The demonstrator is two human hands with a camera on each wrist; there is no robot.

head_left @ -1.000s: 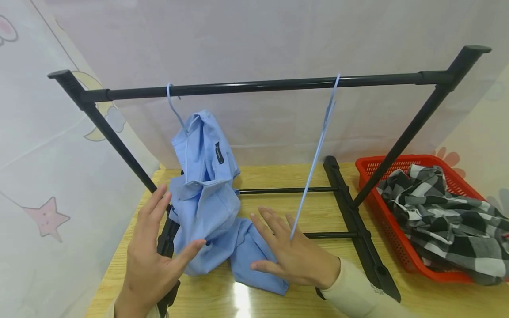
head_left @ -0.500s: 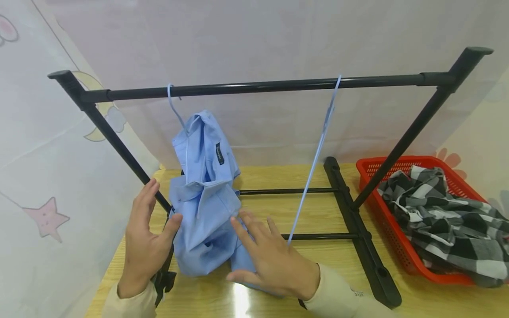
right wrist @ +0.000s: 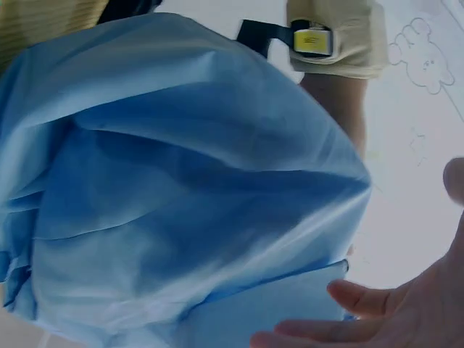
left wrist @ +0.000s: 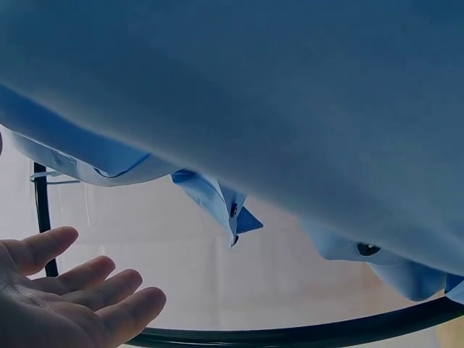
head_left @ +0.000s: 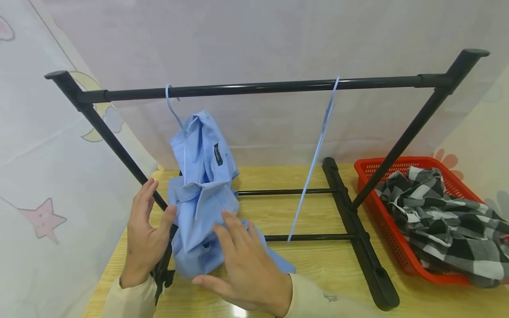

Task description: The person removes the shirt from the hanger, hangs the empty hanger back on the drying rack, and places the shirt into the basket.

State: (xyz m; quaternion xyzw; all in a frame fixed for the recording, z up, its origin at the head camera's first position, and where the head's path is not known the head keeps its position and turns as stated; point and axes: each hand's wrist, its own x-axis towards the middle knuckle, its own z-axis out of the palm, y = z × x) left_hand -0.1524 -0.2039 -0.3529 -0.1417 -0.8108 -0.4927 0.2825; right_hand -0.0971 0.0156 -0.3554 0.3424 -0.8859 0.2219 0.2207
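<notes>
A light blue shirt (head_left: 204, 176) with a dark neck label hangs from a blue hanger (head_left: 172, 108) on the black rack's top bar, its lower end bunched down by the table. To its left my left hand (head_left: 145, 238) is raised beside the rack's slanted post, fingers straight and thumb apart. My right hand (head_left: 252, 269) is spread in front of the shirt's lower right part, overlapping it. In the right wrist view, the fingers (right wrist: 359, 299) lie right at the edge of the blue cloth. Pale cloth fills the top of the left wrist view, above the left fingers (left wrist: 109, 290).
A second blue hanger (head_left: 314, 165), seen edge-on, hangs further right on the black rack (head_left: 254, 88). At the right a red basket (head_left: 367, 207) holds a black-and-white checked garment (head_left: 445, 221). The rack's feet stand on a wooden table (head_left: 318, 269).
My right hand has moved left, away from the second hanger and across the shirt's lower part. My left hand has shifted slightly left and its thumb has risen. The shirt hangs much as before.
</notes>
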